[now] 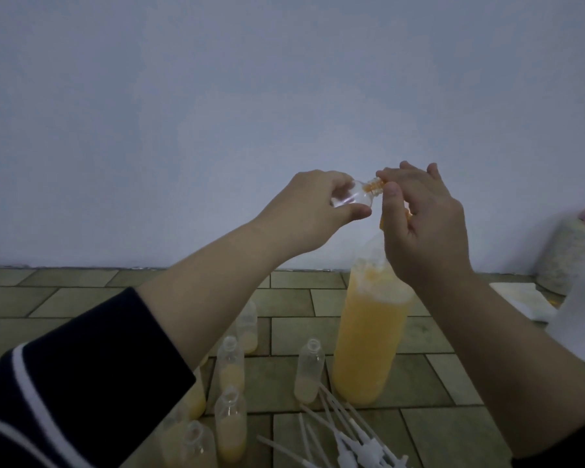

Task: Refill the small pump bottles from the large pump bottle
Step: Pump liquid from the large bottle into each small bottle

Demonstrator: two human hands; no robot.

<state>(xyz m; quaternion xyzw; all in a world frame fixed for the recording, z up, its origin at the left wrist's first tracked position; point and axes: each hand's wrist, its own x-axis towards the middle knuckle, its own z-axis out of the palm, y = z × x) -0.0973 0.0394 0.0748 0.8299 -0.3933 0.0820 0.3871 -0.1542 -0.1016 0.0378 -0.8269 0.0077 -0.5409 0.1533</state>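
My left hand grips a small clear bottle, tilted sideways with its neck pointing right. Orange liquid shows at that neck, which meets the pump spout of the large bottle. The large bottle stands on the floor, mostly full of orange liquid. My right hand covers its pump head, with the thumb close to the small bottle's mouth. The pump head itself is mostly hidden behind this hand.
Several small uncapped bottles partly filled with orange liquid stand on the tiled floor at lower centre. A pile of white pump tops with tubes lies in front. A white cloth and a pale container sit at right by the wall.
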